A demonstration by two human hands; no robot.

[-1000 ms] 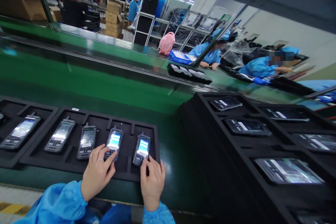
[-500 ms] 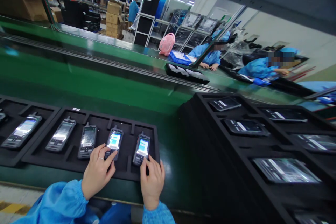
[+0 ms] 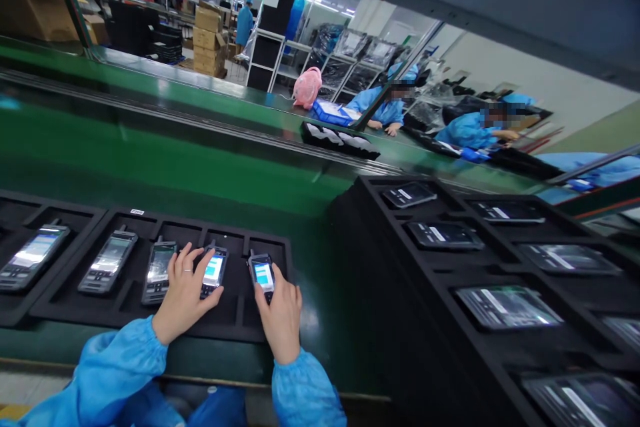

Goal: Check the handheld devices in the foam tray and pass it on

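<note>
Two-way radios with lit screens and stub antennas lie in a black foam tray. Over the radio second from the right (image 3: 215, 268), my left hand (image 3: 184, 290) spreads its fingers, the index fingertip at the screen and the thumb by its lower end; part of that radio is hidden. My right hand (image 3: 281, 312) has its thumb and fingers around the lower part of the rightmost radio (image 3: 262, 272), which tilts slightly left in its slot. Left of my left hand lie a darker-screened radio (image 3: 159, 272) and another radio (image 3: 109, 260).
A second foam tray (image 3: 93, 220) with a radio (image 3: 35, 257) adjoins on the left. At right stands a tall stack of foam trays (image 3: 350, 267) holding several devices. Beyond the green bench's rail, a black tray (image 3: 340, 140) and a pink fan-like object (image 3: 307, 87) sit near co-workers in blue.
My left hand has lifted and opened wider over its radio. My right hand has moved up around the rightmost radio, which has turned to lean left. The view has shifted slightly.
</note>
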